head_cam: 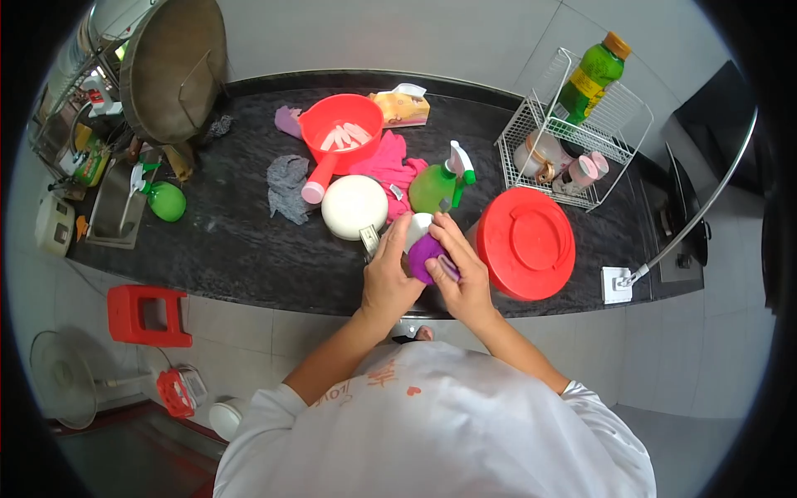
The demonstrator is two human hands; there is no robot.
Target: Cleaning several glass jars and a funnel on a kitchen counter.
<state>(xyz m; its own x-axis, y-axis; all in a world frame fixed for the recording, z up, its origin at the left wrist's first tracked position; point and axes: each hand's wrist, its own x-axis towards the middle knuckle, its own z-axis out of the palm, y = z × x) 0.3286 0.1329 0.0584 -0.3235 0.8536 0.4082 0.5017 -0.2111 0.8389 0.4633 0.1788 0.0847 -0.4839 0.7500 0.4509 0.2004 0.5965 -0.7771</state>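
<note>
Both hands are together over the front of the dark countertop (249, 255). My left hand (392, 274) holds the left side of a white, rounded object (418, 227), whose kind I cannot tell. My right hand (459, 271) presses a bunched purple cloth (424, 254) against it. Just left of them stands a cream-white round-topped appliance or pot (355, 206) with a metal-look tab. Behind are a pink cloth (386, 165) and a spray bottle of green liquid (436, 183). A red dipper (342, 134) with pale pieces inside stands farther back.
A red-lidded tub (526, 243) stands close by my right hand. Behind it is a white wire rack (579, 143) holding a green bottle (591, 81) and jars. A grey cloth (288, 187), tissue pack (401, 107), second spray bottle (165, 199) and sink (115, 208) lie leftward.
</note>
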